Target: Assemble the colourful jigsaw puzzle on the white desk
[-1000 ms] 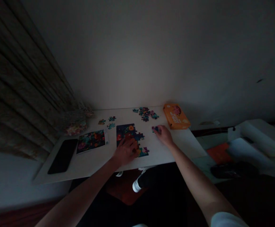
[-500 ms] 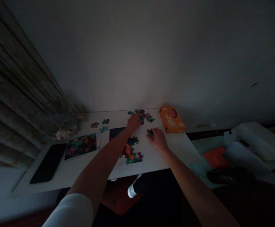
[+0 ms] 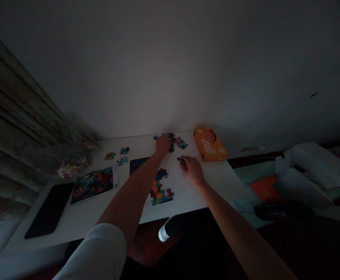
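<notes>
My left hand (image 3: 163, 144) reaches over a loose heap of jigsaw pieces (image 3: 181, 142) near the wall, its fingers stretched out onto them; the fingertips are hard to make out in the dim light. Closer to me, my right hand (image 3: 193, 169) is closed on a dark, colourful puzzle piece (image 3: 182, 161), low over the table. A partly joined puzzle (image 3: 161, 196) lies below my hands, partly hidden by my left forearm. Left of it is a printed picture sheet (image 3: 95, 184) with a dark floral design.
An orange puzzle box (image 3: 211, 144) stands at the table's back right. Several separate pieces (image 3: 122, 160) lie to the left. A black phone-like slab (image 3: 50, 210) rests by the left edge, and a clear bag (image 3: 73, 161) sits by the curtain (image 3: 14, 128).
My left hand has shifted slightly farther into the heap of pieces. My right hand stays beside it with its piece. The whole view has tilted and moved a little.
</notes>
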The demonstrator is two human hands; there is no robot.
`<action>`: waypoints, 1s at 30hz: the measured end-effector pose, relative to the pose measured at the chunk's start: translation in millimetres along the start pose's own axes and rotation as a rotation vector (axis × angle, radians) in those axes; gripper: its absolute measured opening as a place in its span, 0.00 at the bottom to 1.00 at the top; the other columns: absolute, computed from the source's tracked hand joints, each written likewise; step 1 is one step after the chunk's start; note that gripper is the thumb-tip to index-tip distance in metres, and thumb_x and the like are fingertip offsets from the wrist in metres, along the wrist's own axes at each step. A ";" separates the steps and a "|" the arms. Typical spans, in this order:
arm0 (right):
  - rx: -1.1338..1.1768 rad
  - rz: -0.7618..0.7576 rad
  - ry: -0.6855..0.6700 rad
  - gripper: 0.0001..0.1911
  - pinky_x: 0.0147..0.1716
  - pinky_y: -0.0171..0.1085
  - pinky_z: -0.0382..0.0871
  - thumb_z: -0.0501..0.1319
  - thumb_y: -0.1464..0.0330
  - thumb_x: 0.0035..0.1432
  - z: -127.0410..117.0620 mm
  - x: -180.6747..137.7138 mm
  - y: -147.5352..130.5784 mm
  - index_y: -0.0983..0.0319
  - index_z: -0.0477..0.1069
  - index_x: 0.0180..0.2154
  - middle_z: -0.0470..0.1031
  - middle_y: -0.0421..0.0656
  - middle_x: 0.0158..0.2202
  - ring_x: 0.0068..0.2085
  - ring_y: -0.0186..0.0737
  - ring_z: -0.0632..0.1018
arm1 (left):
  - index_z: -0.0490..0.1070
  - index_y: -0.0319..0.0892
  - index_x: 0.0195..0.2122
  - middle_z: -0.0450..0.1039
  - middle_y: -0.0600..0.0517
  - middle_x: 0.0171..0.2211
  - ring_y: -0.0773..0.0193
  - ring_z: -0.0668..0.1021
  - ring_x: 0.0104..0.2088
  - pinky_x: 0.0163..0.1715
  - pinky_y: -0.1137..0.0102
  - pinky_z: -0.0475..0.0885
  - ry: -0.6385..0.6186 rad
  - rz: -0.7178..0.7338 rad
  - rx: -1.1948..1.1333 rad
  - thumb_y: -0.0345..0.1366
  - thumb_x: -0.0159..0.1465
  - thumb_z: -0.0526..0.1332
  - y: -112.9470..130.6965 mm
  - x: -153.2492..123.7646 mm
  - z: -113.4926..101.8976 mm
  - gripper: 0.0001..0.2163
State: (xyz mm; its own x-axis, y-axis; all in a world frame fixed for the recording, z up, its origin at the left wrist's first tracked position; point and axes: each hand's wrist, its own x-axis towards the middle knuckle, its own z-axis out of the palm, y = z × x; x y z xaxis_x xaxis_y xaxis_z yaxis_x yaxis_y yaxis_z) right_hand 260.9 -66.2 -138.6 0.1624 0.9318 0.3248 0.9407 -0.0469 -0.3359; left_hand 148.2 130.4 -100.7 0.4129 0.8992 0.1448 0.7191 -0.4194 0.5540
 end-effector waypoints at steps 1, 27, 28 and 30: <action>0.001 -0.003 0.008 0.19 0.54 0.50 0.70 0.58 0.63 0.69 0.3 0.0 0.5 0.58 0.74 0.58 0.79 0.51 0.55 0.51 0.54 0.76 | 0.72 0.40 0.57 0.76 0.36 0.54 0.48 0.78 0.54 0.55 0.56 0.70 0.012 -0.008 -0.020 0.33 0.69 0.62 -0.6 0.0 -1.6 0.16; 0.136 -0.199 -0.033 0.13 0.53 0.48 0.75 0.56 0.66 0.69 -12.1 -9.7 -13.3 0.56 0.75 0.52 0.81 0.50 0.48 0.51 0.51 0.79 | 0.63 0.45 0.64 0.82 0.48 0.45 0.56 0.83 0.46 0.46 0.66 0.75 -0.265 0.336 0.007 0.36 0.74 0.57 14.4 -147.4 -46.8 0.17; 0.125 -0.181 -0.022 0.12 0.52 0.48 0.75 0.56 0.66 0.70 -10.7 -9.5 -11.7 0.57 0.76 0.49 0.81 0.50 0.46 0.50 0.51 0.79 | 0.62 0.45 0.64 0.81 0.48 0.46 0.56 0.83 0.47 0.47 0.66 0.75 -0.222 0.332 0.002 0.35 0.74 0.57 13.5 -150.7 -46.7 0.18; 0.112 -0.145 0.013 0.12 0.51 0.47 0.75 0.54 0.66 0.71 -8.0 -9.0 -8.6 0.57 0.76 0.46 0.80 0.50 0.44 0.49 0.51 0.79 | 0.64 0.43 0.63 0.80 0.45 0.50 0.55 0.81 0.50 0.52 0.63 0.75 -0.126 0.310 0.030 0.35 0.74 0.57 7.0 -160.8 -48.6 0.18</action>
State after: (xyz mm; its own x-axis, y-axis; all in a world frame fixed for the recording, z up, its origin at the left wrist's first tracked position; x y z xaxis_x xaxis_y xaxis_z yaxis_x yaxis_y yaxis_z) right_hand 253.7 -77.1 -131.5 0.0317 0.9210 0.3882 0.9158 0.1288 -0.3804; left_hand 59.7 -11.1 -80.3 0.6788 0.7067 0.1994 0.5638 -0.6756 0.4751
